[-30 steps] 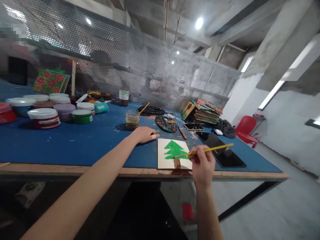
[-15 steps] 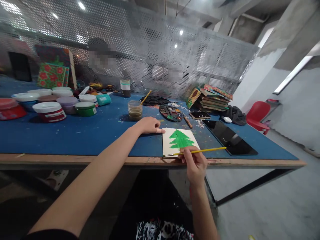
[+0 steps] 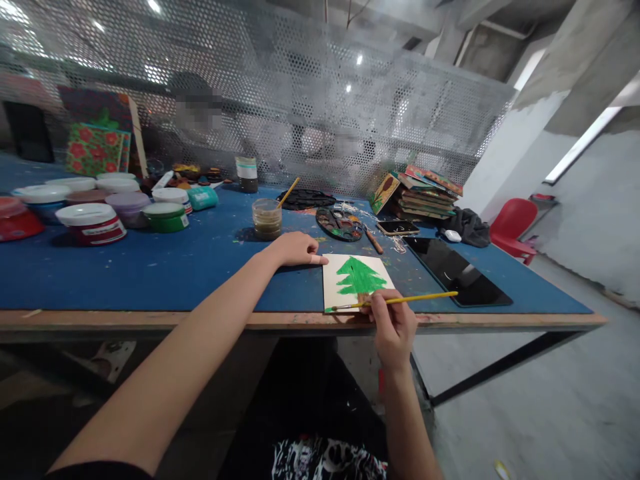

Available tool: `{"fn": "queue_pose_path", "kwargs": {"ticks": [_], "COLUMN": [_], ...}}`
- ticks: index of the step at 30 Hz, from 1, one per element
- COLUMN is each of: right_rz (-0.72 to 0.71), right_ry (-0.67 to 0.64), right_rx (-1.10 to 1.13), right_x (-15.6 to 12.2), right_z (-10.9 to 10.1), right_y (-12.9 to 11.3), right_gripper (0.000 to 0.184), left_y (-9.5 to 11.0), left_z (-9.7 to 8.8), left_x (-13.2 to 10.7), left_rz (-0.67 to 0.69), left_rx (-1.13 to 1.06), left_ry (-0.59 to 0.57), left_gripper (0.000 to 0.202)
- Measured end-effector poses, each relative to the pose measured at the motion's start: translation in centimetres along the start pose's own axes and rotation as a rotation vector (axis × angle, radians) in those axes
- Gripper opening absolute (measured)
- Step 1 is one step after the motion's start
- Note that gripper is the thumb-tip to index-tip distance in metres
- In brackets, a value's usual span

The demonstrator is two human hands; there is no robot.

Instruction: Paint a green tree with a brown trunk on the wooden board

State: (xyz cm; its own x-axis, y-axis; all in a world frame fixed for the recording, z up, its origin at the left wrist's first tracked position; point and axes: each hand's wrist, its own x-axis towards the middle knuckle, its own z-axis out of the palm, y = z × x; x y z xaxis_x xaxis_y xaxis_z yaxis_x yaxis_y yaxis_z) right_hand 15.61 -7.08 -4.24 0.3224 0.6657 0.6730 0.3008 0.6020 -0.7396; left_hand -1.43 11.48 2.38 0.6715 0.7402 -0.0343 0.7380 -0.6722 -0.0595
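Observation:
A square white board (image 3: 332,283) lies at the table's front edge, painted with a green tree (image 3: 361,277) and a short brown trunk. My right hand (image 3: 395,327) is closed around a thin yellow paintbrush (image 3: 423,297). The brush lies nearly level across the board's lower part, its tip at the lower left corner beside a small green paint mark (image 3: 329,309). Over at the board's left side, my left hand (image 3: 296,251) rests on the table with its fingers curled in. One extended digit touches the board's upper left edge. The left palm is hidden.
Behind the board sit a paint palette (image 3: 340,225), a wooden-handled tool (image 3: 373,241) and a jar of murky water (image 3: 267,220) with a brush. Several paint tubs (image 3: 92,224) stand left. A black tablet (image 3: 457,272), phone (image 3: 397,228) and stacked painted boards (image 3: 425,197) are right.
The brush tip has shifted slightly right along the board's bottom edge, and a green mark shows at the lower left corner. My left hand keeps its place on the board. The view has shifted slightly.

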Motion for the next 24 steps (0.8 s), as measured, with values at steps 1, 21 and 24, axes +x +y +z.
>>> {"fn": "queue_pose_path", "kwargs": {"ticks": [1,21,24], "right_rz": [-0.003,-0.036,-0.032], "right_ry": [-0.005,0.052,-0.008], "right_rx": [-0.003,-0.055,-0.039], "right_x": [0.0,0.1,0.0], "right_z": [0.0,-1.4,-0.5], "right_y": [-0.1,0.5,0.0], "right_gripper": [0.016,0.021,0.020], "left_y": [0.0,-0.9,-0.9], "left_z": [0.0,0.7,0.6], "left_x": [0.0,0.3,0.3], "left_rz": [0.000,0.008,0.006], "left_rx": [-0.001,-0.081,-0.087], "left_ry": [0.001,0.048,0.056], "left_gripper": [0.033,0.032,0.033]}}
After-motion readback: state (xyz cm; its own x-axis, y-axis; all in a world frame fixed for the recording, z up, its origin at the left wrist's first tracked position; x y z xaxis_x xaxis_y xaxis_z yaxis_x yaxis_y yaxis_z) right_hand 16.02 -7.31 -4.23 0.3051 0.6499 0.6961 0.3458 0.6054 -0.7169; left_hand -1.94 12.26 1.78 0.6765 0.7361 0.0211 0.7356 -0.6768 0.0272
